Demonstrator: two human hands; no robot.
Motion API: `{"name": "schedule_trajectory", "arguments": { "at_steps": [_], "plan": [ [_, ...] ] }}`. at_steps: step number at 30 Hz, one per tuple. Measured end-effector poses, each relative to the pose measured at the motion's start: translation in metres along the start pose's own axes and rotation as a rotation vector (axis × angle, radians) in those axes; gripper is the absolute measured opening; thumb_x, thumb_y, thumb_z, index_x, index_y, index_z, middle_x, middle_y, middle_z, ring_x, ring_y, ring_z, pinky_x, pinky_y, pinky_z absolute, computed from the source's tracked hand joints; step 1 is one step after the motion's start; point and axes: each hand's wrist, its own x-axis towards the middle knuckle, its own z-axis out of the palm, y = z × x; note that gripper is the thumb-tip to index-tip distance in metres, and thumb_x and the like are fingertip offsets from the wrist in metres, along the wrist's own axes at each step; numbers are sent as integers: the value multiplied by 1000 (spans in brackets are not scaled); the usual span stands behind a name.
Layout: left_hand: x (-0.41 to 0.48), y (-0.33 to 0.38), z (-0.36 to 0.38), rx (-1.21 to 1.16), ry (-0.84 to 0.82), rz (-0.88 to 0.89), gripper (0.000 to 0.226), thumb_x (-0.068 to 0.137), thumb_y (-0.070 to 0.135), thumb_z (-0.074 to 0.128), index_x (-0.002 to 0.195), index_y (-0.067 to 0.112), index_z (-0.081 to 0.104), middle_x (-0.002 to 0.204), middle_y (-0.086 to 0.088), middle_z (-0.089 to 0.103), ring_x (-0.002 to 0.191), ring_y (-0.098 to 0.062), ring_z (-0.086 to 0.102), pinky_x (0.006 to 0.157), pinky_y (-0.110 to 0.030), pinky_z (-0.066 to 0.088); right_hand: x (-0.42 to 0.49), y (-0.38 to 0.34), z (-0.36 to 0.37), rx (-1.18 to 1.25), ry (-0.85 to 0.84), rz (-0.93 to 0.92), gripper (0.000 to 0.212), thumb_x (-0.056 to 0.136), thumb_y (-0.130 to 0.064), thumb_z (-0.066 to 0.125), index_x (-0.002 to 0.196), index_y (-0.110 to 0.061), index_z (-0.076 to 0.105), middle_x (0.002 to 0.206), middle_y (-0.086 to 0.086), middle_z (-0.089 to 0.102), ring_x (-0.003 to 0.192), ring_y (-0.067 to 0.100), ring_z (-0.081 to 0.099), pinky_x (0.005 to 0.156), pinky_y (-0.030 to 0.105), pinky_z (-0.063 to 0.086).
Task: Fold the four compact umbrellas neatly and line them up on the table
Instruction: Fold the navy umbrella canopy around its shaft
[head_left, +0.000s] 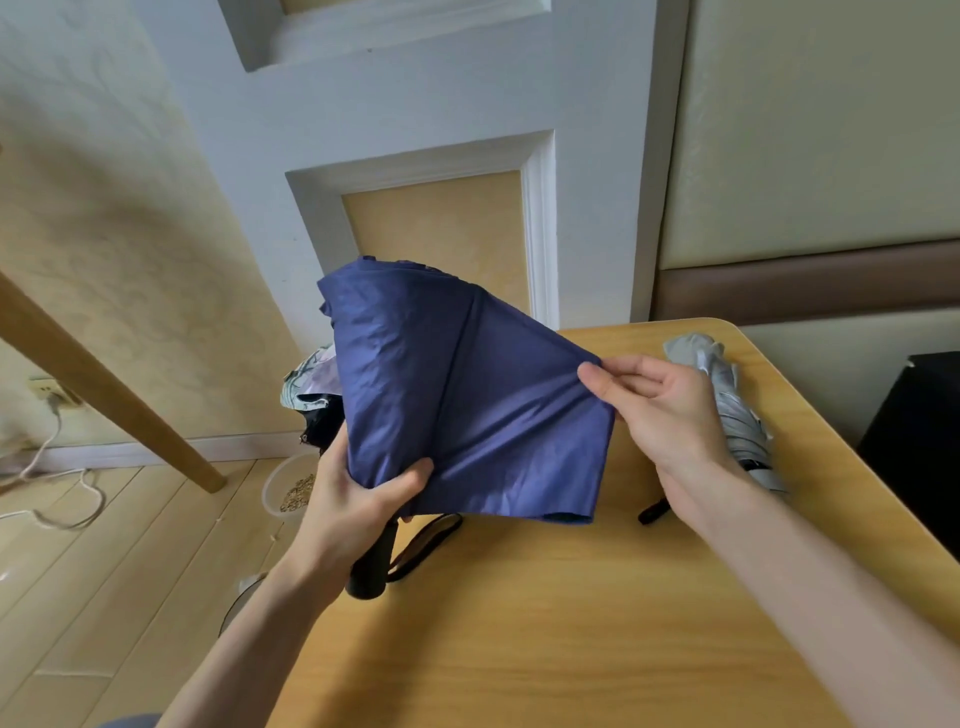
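One blue umbrella (441, 389), handle (371, 566) nearest, axis tilted up-away; left hand (353, 514) gripping, right hand (665, 410) pinching its cloth.
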Motion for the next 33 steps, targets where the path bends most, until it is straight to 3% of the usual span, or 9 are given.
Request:
{"name": "schedule_trajectory", "arguments": {
  "at_steps": [6,10,14,20,24,28,31,33],
  "plan": [
    [0,4,-6,43,-3,-9,39,77,4,92,99,12,61,69,-3,65,58,-24,61,53,-36,55,8,-11,-6,299,-305,91,19,87,-14,76,104,-17,68,104,12,70,97,23,63,84,30,49],
    [3,10,-17,67,-36,-1,53,61,28,90,106,16,64,88,-14,71,70,-23,68,59,-34,60,16,-19,-18,133,-483,53,27,100,-5,54,118,-16,69,106,10,70,97,23,60,86,35,45],
    [8,6,-26,98,-45,-6,64,52,44,89,109,25,68,101,-5,77,86,-17,74,70,-36,63,18,-21,-23,-107,-562,-15,22,104,-5,59,121,-7,72,114,13,76,102,20,70,88,31,56],
    [21,0,-24,95,-75,18,48,65,23,86,110,24,67,100,5,79,90,-12,75,75,-27,61,25,-18,-16,-209,-465,-190,28,72,-21,85,96,-10,75,91,14,80,88,25,77,84,29,63],
    [30,-3,-26,84,-82,-11,52,61,32,91,104,20,67,86,1,76,76,-17,72,69,-37,58,34,-19,-17,-334,-389,-236,17,77,-9,90,83,-13,75,74,1,78,69,9,74,69,18,58],
    [41,-4,-26,102,-116,-5,53,58,38,91,98,19,63,74,4,70,64,-15,66,62,-37,53,37,-21,-24,-361,-369,-220,14,84,-8,85,85,-17,76,78,-4,80,74,10,76,75,21,59],
    [46,-2,-22,123,-139,8,47,66,23,95,101,18,64,72,7,71,62,-11,67,57,-28,54,34,-24,-31,-250,-369,-195,11,89,-7,81,88,-15,73,82,-7,77,79,9,74,77,23,60],
    [49,1,-22,141,-145,4,45,70,13,95,105,17,66,75,9,73,66,-10,68,56,-26,56,29,-24,-38,-148,-415,-129,10,87,-13,80,90,-17,72,92,-4,75,92,14,74,84,33,60]
  ]
}}
